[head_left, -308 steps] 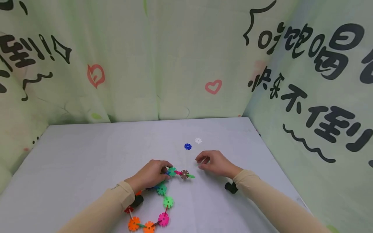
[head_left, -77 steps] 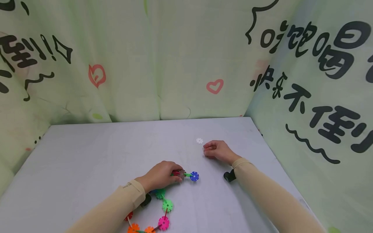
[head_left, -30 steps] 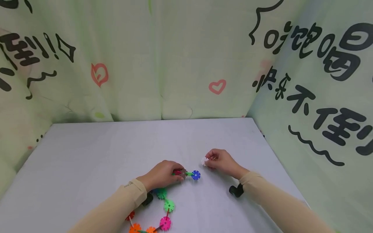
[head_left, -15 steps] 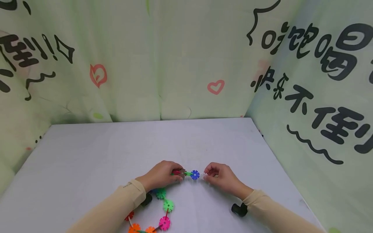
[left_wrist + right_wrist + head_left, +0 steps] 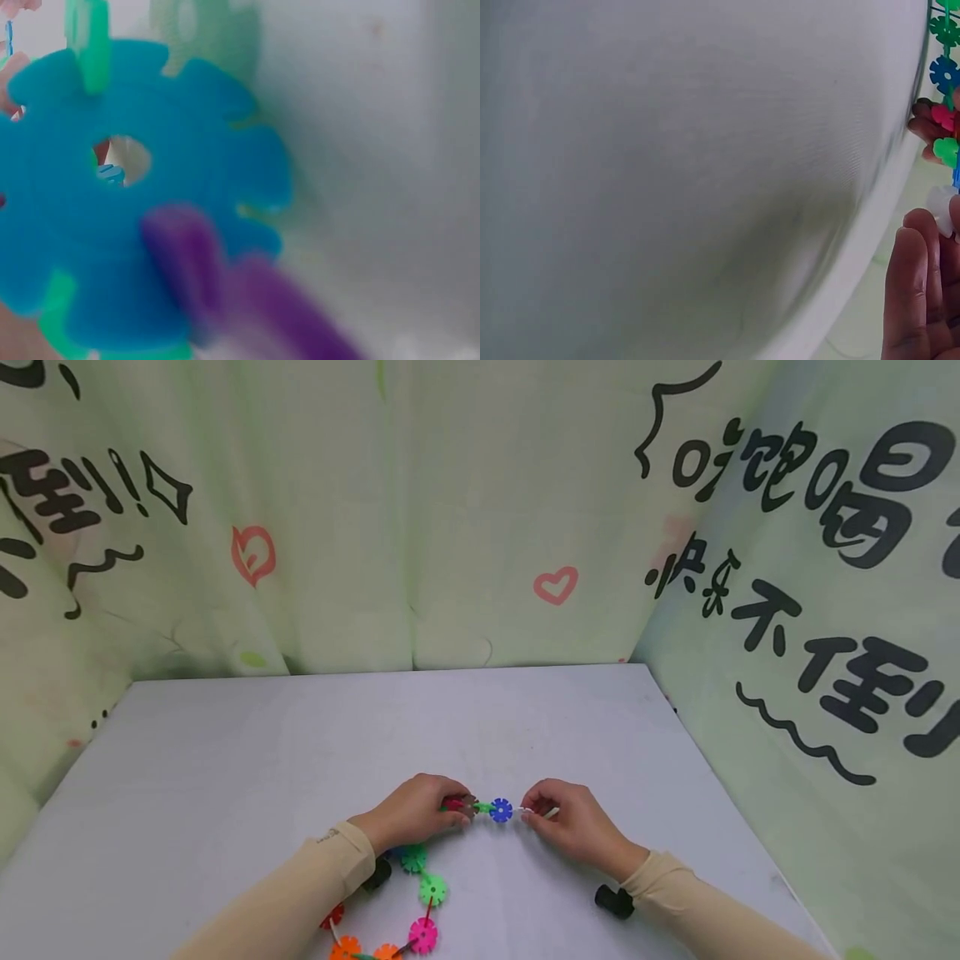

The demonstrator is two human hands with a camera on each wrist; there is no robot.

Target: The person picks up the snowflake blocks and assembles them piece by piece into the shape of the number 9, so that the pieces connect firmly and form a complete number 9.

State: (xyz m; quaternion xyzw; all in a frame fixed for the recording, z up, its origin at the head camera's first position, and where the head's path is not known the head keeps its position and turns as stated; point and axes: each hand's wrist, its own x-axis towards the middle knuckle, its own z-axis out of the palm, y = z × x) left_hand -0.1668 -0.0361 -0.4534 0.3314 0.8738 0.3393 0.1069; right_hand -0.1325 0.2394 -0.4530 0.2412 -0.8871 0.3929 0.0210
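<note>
My left hand (image 5: 416,806) pinches the upper stretch of a chain of notched snowflake discs, at a brown disc (image 5: 470,806). From there a green disc seen edge-on (image 5: 485,808) leads to a blue disc (image 5: 501,810) at the chain's right end. Thumb and fingertips of my right hand (image 5: 577,822) pinch a white disc (image 5: 943,206), held edge-on against the blue disc's right rim. In the left wrist view a large blue disc (image 5: 187,150), joined to purple and green pieces, fills much of the picture. My left hand and forearm hide part of the chain.
The chain curves down toward the near edge through a green disc (image 5: 432,889), a pink disc (image 5: 423,935) and orange discs (image 5: 346,948). A black wrist camera (image 5: 615,902) shows under the right sleeve. Printed curtains stand behind and beside the white table (image 5: 300,735).
The blue disc, loose on the table at first, now ends the chain. My right hand has picked up the white disc and brought it near to that blue disc. My left hand shifted right along the chain.
</note>
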